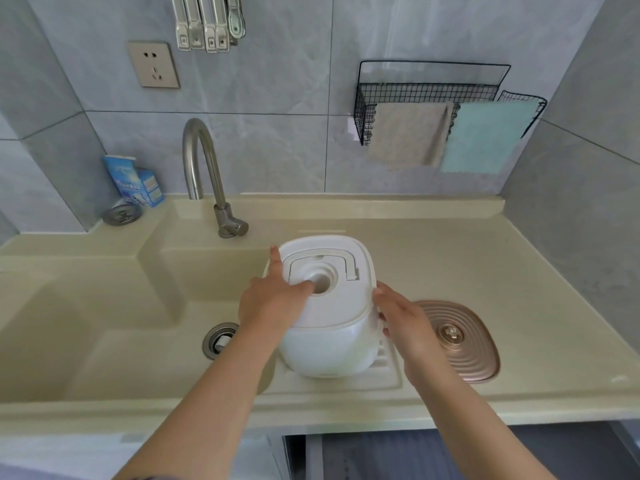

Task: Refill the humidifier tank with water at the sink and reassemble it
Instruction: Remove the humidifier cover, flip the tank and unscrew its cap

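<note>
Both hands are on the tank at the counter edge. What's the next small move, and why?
Probably lift the tank left toward the faucet. The left hand rests on its top with the thumb at the centre hole, the right hand holds its side, and the tank sits on the drainboard, well right of the spout. No water is running.

The humidifier tank (329,344) looks like smooth white plastic, its body translucent and faintly glossy, its lid (332,271) opaque and more matt. The faucet (204,168) is brushed metal with a dull sheen, as are the drain ring (219,339) and the loose strainer (122,214). The counter (485,244) and sink basin (104,323) share one smooth, cream, stone-like surface (lightly glossy). A ribbed bronze-toned cover (464,341) shines like metal or metallic plastic. Two soft cloths, beige (408,136) and teal (485,136), hang from a matt black wire rack (426,88) on polished grey tiles (277,81).
</note>
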A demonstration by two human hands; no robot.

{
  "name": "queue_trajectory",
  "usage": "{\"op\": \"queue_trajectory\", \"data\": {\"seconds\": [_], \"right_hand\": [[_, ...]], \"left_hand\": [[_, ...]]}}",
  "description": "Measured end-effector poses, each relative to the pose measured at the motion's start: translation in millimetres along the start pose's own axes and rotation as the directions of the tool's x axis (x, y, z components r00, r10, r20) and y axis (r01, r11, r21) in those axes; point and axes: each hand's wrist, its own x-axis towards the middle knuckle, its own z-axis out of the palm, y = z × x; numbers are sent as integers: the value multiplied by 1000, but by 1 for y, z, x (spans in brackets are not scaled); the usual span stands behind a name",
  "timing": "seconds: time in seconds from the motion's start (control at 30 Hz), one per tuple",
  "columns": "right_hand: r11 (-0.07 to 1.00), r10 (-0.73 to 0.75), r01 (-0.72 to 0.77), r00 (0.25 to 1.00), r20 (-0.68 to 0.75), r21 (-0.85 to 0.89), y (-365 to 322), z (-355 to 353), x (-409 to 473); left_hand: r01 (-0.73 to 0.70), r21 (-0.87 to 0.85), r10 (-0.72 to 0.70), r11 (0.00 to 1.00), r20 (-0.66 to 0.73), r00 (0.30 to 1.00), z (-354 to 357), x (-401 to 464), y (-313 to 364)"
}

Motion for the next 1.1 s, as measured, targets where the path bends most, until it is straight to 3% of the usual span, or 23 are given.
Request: {"op": "queue_trajectory", "data": {"seconds": [0.13,0.27,0.47,0.53,0.67,0.77,0.83,0.93,1.1], "right_hand": [[1000,-24,23,997,70,15,-8,5,-6],[998,-65,64,989,130,9,-18,12,-9],[998,-67,68,997,-34,14,-8,18,9],[996,17,-18,1000,-12,-85,-1,21,15],[960,275,-263,950,149,-93,7,35,19],[892,400,-448,843,360,58,9,48,20],[835,397,-537,739,544,120,8,56,17],[818,310,-544,689,655,185,6,65,13],[842,321,-499,770,551,207,6,68,18]], "left_hand": [[-26,-66,27,997,21,999,-10,7,-21],[-24,-266,37,964,43,998,-24,7,-50],[10,-602,27,799,53,998,-39,0,-102],[34,-705,23,709,71,997,-39,0,-117],[119,-921,-6,372,126,992,-27,-4,-128],[162,-978,30,128,167,985,-10,-9,-144],[178,-984,114,-4,177,978,-6,-12,-149],[231,-969,220,-92,206,953,3,-11,-151],[294,-949,146,-113,277,950,10,-8,-154]]}}
